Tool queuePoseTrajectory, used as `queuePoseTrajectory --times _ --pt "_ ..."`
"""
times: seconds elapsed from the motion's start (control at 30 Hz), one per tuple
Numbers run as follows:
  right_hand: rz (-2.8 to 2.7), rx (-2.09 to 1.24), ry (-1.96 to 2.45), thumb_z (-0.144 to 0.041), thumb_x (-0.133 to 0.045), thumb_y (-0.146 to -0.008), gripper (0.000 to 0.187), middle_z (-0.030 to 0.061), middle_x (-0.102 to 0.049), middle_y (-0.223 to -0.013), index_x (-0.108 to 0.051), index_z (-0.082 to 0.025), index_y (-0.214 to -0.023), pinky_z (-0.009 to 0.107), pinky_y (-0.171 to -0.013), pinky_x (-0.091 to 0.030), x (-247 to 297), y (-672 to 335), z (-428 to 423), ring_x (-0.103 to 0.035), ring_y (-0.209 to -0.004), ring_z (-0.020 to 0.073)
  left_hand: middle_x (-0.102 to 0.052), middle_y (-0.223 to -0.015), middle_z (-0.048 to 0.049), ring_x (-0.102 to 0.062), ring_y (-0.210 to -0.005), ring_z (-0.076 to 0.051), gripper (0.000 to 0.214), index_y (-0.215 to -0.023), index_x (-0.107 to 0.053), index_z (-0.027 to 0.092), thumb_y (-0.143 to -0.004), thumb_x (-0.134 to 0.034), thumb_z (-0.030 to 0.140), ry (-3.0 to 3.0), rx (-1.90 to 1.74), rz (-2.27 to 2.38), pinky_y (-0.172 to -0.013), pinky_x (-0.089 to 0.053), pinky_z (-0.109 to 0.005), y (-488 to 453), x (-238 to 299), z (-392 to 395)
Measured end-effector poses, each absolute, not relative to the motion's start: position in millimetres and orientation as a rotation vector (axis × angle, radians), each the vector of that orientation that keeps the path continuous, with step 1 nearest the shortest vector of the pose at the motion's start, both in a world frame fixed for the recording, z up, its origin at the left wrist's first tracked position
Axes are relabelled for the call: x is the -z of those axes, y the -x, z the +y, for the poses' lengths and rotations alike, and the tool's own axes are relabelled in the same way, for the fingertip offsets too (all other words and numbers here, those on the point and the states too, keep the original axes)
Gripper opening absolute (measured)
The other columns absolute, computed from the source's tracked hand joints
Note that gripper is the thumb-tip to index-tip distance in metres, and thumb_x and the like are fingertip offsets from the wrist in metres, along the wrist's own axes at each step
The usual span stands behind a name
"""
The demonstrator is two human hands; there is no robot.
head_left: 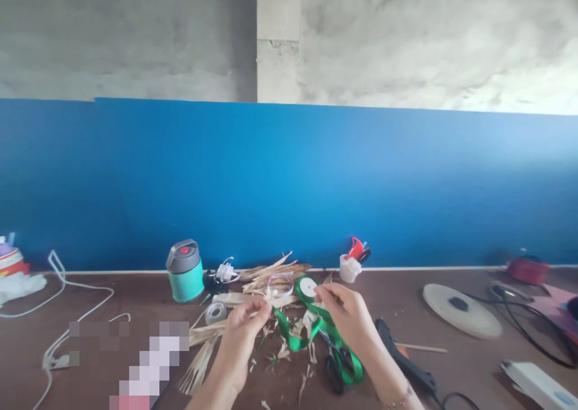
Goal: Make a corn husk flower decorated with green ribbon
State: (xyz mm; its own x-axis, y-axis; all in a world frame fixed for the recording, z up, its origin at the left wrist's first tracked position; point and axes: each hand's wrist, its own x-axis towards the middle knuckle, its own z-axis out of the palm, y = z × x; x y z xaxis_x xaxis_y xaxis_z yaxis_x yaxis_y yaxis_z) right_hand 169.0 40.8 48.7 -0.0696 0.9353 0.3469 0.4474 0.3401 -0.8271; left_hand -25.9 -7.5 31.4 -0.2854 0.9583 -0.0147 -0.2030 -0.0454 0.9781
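My left hand (244, 326) and my right hand (343, 313) are raised over the brown table (135, 313), fingers pinched. Between them runs a thin pale strip, apparently dried leaf, held at both ends. A green ribbon (334, 344) trails from its spool (307, 288) under my right hand and across black scissors (336, 365). Dried leaf strips (266, 274) lie in a heap behind my hands, more by my left wrist. A clear tape roll (215, 312) sits left of my left hand, a clear ring (280, 283) above the strips.
A teal jar with grey lid (185, 271), charger (224, 271), white cup with pens (351, 264), black glue gun (406, 362), round white disc (460, 310), cables, red container (527, 270), white box (539, 386). Blue board (289, 181) backs the table. White cord (67, 313) at left.
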Motion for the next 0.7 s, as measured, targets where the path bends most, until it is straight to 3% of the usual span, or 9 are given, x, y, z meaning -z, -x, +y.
queuePoseTrajectory --times 0.1,0.17,0.23,0.27,0.4,0.53,0.7 --pt "-1.724 -0.478 1.305 -0.038 -0.054 -0.079 0.032 0.0047 -0.06 -0.06 -0.058 -0.018 -0.054 0.028 -0.062 -0.042 -45.2 -163.2 40.8 -0.055 -0.062 0.0187 -0.057 -0.061 0.0017 -0.049 -0.065 -0.016 0.03 -0.061 -0.061 0.018 -0.058 -0.075 0.045 -0.899 -1.48 1.239 -0.062 -0.034 -0.025 19.6 -31.9 -10.6" --pt "-1.749 -0.644 1.2 -0.032 -0.056 -0.077 0.017 0.0069 -0.066 -0.079 -0.064 -0.018 -0.076 0.029 -0.071 -0.045 -45.1 -153.3 33.0 -0.06 -0.076 0.0208 -0.056 -0.06 0.0021 -0.049 -0.064 -0.016 0.029 -0.061 -0.061 0.018 -0.058 -0.074 0.044 -0.911 -1.461 1.237 -0.062 -0.034 -0.024 17.6 -31.6 -11.2" --pt "-1.784 -0.897 1.077 -0.029 -0.06 -0.075 0.025 0.0072 -0.067 -0.094 -0.061 -0.018 -0.097 0.029 -0.076 -0.047 -44.6 -141.7 23.2 -0.062 -0.086 0.021 -0.056 -0.06 0.0024 -0.05 -0.064 -0.016 0.028 -0.062 -0.061 0.018 -0.059 -0.074 0.043 -0.925 -1.453 1.238 -0.062 -0.035 -0.024 16.6 -30.9 -11.3" --pt "-1.802 -0.976 1.047 -0.028 -0.063 -0.072 0.027 0.0065 -0.067 -0.094 -0.061 -0.018 -0.097 0.029 -0.077 -0.047 -43.7 -136.3 18.7 -0.062 -0.088 0.0211 -0.056 -0.061 0.0023 -0.05 -0.064 -0.016 0.028 -0.062 -0.062 0.018 -0.059 -0.073 0.043 -0.93 -1.453 1.239 -0.062 -0.036 -0.024 16.2 -30.4 -11.4" --pt "-1.81 -0.892 1.098 -0.019 -0.055 -0.076 0.007 0.0014 -0.065 -0.073 -0.06 -0.018 -0.08 0.024 -0.064 -0.044 -36.4 -122.4 10.3 -0.06 -0.07 0.0167 -0.057 -0.067 0.0006 -0.052 -0.066 -0.017 0.028 -0.066 -0.062 0.017 -0.064 -0.071 0.043 -0.992 -1.434 1.24 -0.061 -0.037 -0.024 14.3 -27.3 -11.1" --pt "-1.823 -0.753 1.112 -0.019 -0.044 -0.084 0.016 -0.0017 -0.056 -0.061 -0.056 -0.018 -0.074 0.021 -0.054 -0.036 -29.2 -118.9 10.5 -0.049 -0.056 0.0129 -0.057 -0.073 -0.0021 -0.053 -0.068 -0.019 0.032 -0.072 -0.063 0.015 -0.071 -0.064 0.047 -1.146 -1.441 1.259 -0.061 -0.039 -0.025 13.1 -19.2 -7.2" --pt "-1.791 -0.878 1.155 -0.021 -0.041 -0.084 0.015 -0.0044 -0.046 -0.056 -0.048 -0.018 -0.071 0.02 -0.046 -0.027 -28.2 -116.3 5.7 -0.038 -0.049 0.0099 -0.054 -0.077 -0.0033 -0.054 -0.072 -0.02 0.029 -0.069 -0.06 0.017 -0.083 -0.051 0.041 -1.42 -1.507 1.388 -0.061 -0.042 -0.026 12.2 -9.0 -5.8"
